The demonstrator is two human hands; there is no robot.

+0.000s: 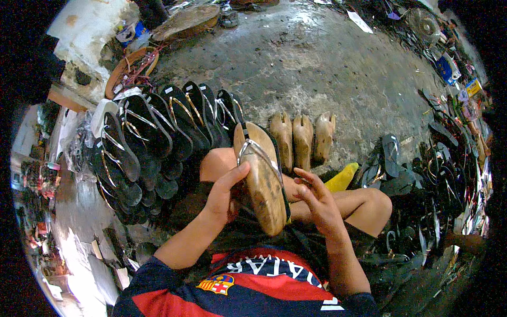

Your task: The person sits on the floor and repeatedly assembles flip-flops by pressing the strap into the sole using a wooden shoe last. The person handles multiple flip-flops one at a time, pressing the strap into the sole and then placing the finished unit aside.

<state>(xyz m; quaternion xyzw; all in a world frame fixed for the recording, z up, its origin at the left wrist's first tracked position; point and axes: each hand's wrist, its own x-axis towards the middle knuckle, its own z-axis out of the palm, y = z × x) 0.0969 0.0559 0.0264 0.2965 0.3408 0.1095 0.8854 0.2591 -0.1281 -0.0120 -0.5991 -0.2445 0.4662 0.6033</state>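
Observation:
Above my lap, my left hand [223,191] grips a black flip-flop [278,158], its thumb lying over the near side. Strapped onto that flip-flop is a worn wooden shoe last [265,195], with a shiny silver thong strap [259,150] across its front part. On the other side, my right hand [320,207] is beside the flip-flop's edge, fingers spread and partly bent, with nothing visible in them. Just beyond my legs, three more wooden lasts [302,141] stand in a row on the floor.
Several rows of finished-looking black flip-flops [148,124] overlap on the left. A yellow object [342,178] lies by my right knee. More dark sandals [391,153] and scraps are heaped on the right. At the far left sits a brown basin [113,74] with reddish strips.

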